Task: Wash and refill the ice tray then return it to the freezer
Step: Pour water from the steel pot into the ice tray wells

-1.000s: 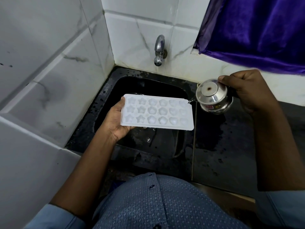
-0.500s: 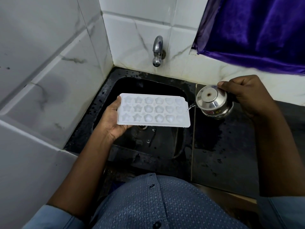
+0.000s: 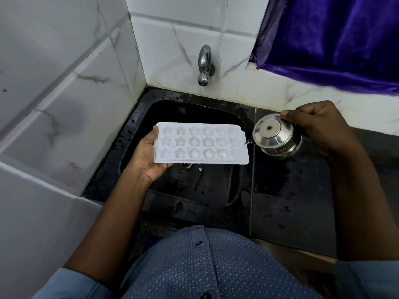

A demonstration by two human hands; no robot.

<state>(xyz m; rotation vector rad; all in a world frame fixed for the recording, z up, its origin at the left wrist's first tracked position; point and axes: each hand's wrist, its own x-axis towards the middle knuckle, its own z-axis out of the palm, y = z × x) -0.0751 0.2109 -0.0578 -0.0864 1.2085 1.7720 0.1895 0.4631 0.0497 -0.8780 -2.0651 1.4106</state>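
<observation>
A white ice tray [image 3: 200, 143] with star and flower moulds is held level over the black sink [image 3: 234, 190]. My left hand [image 3: 146, 156] grips its left end, thumb on the rim and fingers beneath. To the tray's right, my right hand [image 3: 319, 128] grips a small steel kettle [image 3: 275, 137] by its handle, with the thumb on the lid. The kettle leans toward the tray, its spout tip at the tray's right edge. Water glistens in several moulds.
A chrome tap [image 3: 204, 65] juts from the tiled back wall above the sink, with no water running. White tiled walls [image 3: 64, 83] close in on the left. Wet black counter [image 3: 291, 201] lies to the right. A purple curtain [image 3: 336, 39] hangs at the upper right.
The kettle has dropped a little and stays at the tray's right edge. The tray has shifted slightly left and lower in view.
</observation>
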